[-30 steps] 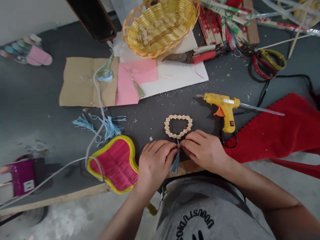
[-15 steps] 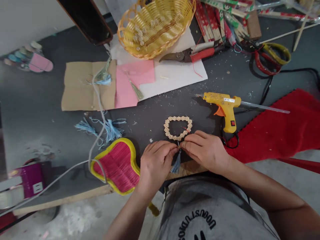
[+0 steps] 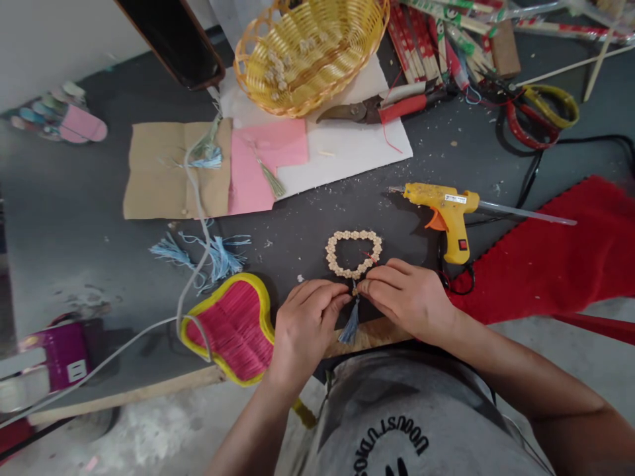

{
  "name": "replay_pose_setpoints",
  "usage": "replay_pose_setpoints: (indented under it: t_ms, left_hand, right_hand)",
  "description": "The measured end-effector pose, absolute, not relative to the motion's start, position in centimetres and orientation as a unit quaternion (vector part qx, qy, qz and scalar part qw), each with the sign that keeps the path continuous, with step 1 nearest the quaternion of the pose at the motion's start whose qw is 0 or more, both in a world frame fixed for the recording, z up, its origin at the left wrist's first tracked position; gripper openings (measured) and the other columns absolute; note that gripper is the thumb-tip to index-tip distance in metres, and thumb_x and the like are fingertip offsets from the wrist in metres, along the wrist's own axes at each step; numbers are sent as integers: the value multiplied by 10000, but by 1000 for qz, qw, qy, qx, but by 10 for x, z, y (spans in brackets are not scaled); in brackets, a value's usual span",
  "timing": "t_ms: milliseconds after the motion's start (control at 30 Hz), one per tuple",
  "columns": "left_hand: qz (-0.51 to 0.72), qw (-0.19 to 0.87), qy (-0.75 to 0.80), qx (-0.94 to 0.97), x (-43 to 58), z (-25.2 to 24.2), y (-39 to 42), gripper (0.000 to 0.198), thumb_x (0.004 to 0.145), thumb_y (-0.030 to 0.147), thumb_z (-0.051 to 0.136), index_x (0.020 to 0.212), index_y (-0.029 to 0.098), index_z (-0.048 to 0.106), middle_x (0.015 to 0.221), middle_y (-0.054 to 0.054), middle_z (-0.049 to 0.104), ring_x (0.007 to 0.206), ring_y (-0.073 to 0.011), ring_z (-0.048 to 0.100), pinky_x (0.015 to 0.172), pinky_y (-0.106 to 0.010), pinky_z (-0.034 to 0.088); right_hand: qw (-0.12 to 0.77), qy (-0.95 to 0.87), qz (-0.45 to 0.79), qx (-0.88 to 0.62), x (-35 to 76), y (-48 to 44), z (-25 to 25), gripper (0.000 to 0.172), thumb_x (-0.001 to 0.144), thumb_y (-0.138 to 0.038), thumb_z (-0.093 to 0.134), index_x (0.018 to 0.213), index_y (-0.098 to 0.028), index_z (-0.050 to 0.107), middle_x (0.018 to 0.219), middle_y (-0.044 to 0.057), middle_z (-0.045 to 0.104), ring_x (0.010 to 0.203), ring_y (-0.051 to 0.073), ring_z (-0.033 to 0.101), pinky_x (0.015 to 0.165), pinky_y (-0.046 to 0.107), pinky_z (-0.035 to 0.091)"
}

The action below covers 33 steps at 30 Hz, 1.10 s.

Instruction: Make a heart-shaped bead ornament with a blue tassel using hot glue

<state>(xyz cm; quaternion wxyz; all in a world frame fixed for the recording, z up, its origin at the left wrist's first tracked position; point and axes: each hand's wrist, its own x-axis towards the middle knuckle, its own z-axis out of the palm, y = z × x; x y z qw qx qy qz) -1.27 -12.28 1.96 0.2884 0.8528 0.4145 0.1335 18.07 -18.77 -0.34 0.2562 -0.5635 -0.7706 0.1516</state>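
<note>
A ring-shaped bracelet of pale, flower-like beads (image 3: 331, 259) lies on the dark table. From its near side hangs a blue tassel (image 3: 350, 322), with a small tan bead (image 3: 354, 291) at the top. My right hand (image 3: 409, 297) pinches at this bead and the tassel's top from the right. On the other side my left hand (image 3: 307, 320) has thumb and forefinger close together just beside the bead; whatever they hold is too small to make out. A short red thread (image 3: 370, 256) shows at the bracelet's right side.
A yellow glue gun (image 3: 449, 211) lies right of my hands, near red cloth (image 3: 550, 264). Left are loose blue tassels (image 3: 223, 258), a pink-and-yellow piece (image 3: 233, 324) and a white cable (image 3: 198, 192). Behind are a basket (image 3: 307, 99), pruning shears (image 3: 372, 109) and scissors (image 3: 533, 119).
My left hand has drawn slightly left, so the bead at the tassel's top shows more. The right hand and the bracelet stay nearly in place.
</note>
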Motion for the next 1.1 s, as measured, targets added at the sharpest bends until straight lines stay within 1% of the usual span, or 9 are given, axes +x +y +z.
replay_pose_setpoints:
  t_ms: [100,267,367,500,700,1100]
  left_hand:
    - [158,289,422,844,-15,17,-125,76,903,180,630,944,194,692,899,-22,717,847,-144,667,788,-292,535]
    - [189,266,386,863,-12,16,-127,76,897,147,626,922,187,685,860,-10,711,809,-134,659,775,-280,524]
    - [191,255,377,870,-10,17,-126,73,899,141,616,914,173,679,860,-22,711,804,-142,658,765,-292,525]
    - [189,245,364,878,-9,19,-125,77,895,131,610,901,166,679,837,-22,712,779,-146,657,751,-302,522]
    - [189,246,382,870,-8,18,-126,77,892,137,610,888,157,684,828,-26,708,784,-151,658,742,-296,528]
    - [179,228,359,887,-9,16,-125,101,901,132,600,901,168,694,841,-27,717,778,-165,661,738,-318,535]
  right_hand:
    - [256,-770,152,-564,180,-188,-3,162,964,-217,535,952,-177,692,962,36,718,825,178,579,730,295,502]
    - [258,-771,157,-560,180,-187,-4,160,967,-229,538,963,-163,683,956,36,717,817,176,578,737,296,496]
    - [258,-771,153,-562,180,-187,-4,160,964,-231,541,928,-166,683,939,32,716,810,180,573,721,297,490]
    - [261,-774,147,-558,180,-187,-4,148,960,-216,544,933,-161,679,943,35,714,817,182,571,712,296,483]
    - [258,-775,148,-558,180,-187,-4,137,954,-205,549,908,-165,672,935,32,713,803,182,564,696,296,469]
    - [257,-775,139,-560,180,-187,-5,128,954,-208,549,929,-174,670,948,23,710,807,190,556,694,307,477]
